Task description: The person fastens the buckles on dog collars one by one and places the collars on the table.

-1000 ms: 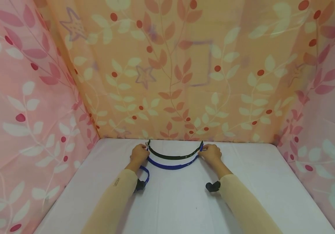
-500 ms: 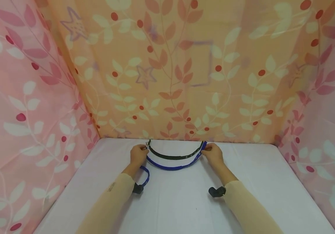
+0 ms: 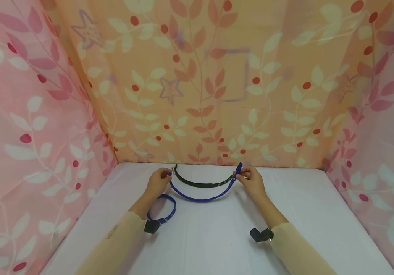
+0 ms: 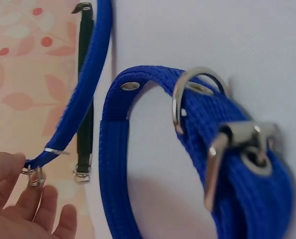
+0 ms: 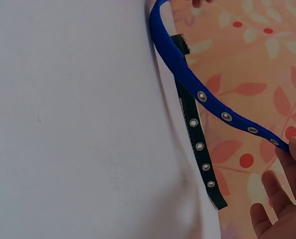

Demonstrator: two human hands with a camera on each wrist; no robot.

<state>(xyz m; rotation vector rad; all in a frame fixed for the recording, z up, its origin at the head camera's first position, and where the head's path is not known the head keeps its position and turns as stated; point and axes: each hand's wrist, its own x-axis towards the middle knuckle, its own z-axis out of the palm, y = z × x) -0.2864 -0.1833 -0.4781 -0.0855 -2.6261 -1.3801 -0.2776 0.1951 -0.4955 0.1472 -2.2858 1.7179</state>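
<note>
A blue pet collar (image 3: 202, 200), unbuckled, bows in a downward curve between both hands. My left hand (image 3: 156, 183) pinches its end by the metal buckle (image 4: 36, 177), thumb above and fingers below. At the other end, my right hand (image 3: 253, 182) pinches the strap just past its row of metal eyelets (image 5: 226, 116). Behind it a dark green collar (image 3: 202, 185) lies stretched out, its eyelet end toward the right. Near the left wrist stands a second blue collar (image 4: 113, 169), buckled into a loop, with a D-ring (image 4: 177, 102).
The white-covered table (image 3: 204, 244) ends at an orange leaf-patterned curtain (image 3: 200, 95) close behind the green collar. Pink patterned curtains (image 3: 28, 160) rise along the left and right sides. Black wrist-worn devices (image 3: 261, 235) stick inward from the sleeves.
Both forearms have swung outward, and the left hand has shifted slightly left. The held blue collar sags deeper, its right tip now raised. More of the looped blue collar shows beside the left wrist.
</note>
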